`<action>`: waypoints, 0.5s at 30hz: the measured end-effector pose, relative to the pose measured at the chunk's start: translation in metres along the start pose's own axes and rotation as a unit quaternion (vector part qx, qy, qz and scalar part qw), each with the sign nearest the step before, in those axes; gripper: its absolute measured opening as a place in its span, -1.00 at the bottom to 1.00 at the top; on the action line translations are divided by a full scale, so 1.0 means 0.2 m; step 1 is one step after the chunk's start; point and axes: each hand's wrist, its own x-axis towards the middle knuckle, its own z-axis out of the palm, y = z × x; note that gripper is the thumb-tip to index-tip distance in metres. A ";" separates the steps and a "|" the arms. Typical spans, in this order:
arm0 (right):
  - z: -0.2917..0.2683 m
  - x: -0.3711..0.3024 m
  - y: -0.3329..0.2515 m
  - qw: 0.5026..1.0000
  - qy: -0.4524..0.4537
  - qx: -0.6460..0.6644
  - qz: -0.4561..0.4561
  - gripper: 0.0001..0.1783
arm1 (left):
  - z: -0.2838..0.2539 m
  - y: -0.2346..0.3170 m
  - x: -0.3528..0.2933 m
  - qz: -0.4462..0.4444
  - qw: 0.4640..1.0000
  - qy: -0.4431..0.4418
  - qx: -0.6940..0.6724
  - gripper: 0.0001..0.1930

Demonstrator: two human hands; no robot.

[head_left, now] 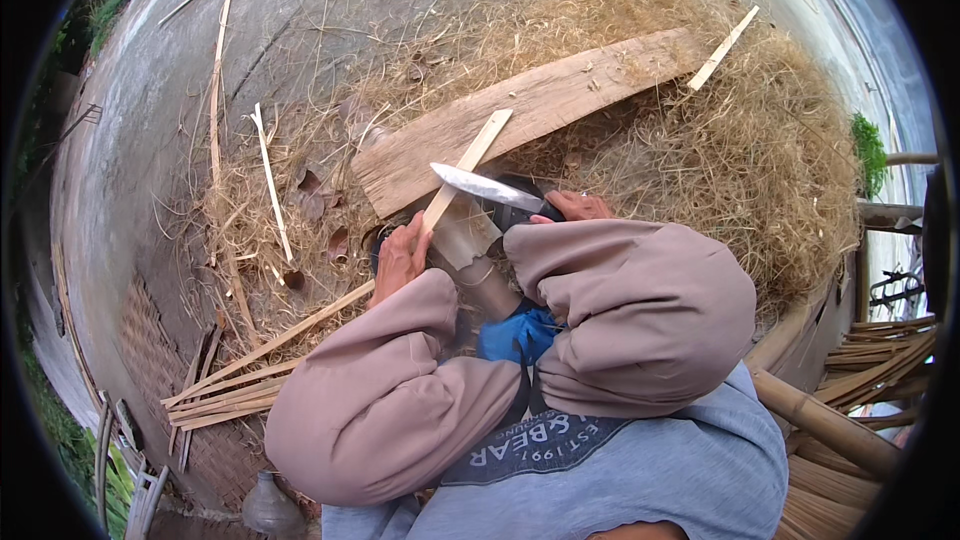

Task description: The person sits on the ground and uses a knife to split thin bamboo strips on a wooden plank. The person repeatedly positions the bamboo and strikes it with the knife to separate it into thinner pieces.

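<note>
My left hand is closed around the lower end of a flat, pale strip of split wood or bamboo. The strip slants up and to the right, its far end over a broad wooden board. My right hand grips the dark handle of a knife. The wide, shiny blade points left and crosses the strip, its tip just past the strip's left edge. Pinkish-brown cloth partly hides both hands. Whether the blade touches the strip, I cannot tell.
Curly shavings heap around the board, thickest on the right. Several long strips lie at the lower left near a woven mat. A short strip rests at the upper right. Blue cloth lies between the pinkish-brown folds. A bamboo pole stands lower right.
</note>
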 end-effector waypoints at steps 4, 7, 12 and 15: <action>0.06 0.07 0.14 0.985 0.069 0.051 0.151 -0.49 | -0.03 0.08 0.03 -0.029 0.999 -0.017 0.019 -0.67; -0.01 0.14 0.05 0.957 0.109 0.158 0.217 -0.53 | 0.01 -0.01 0.00 -0.023 0.998 0.006 -0.057 -0.65; 0.00 0.01 -0.10 0.987 -0.119 0.104 -0.019 -0.49 | 0.01 -0.01 0.04 -0.036 0.998 -0.051 -0.012 -0.60; 0.02 0.01 -0.14 0.988 -0.122 0.055 -0.082 -0.50 | 0.01 -0.05 0.00 0.002 1.000 -0.020 -0.010 -0.61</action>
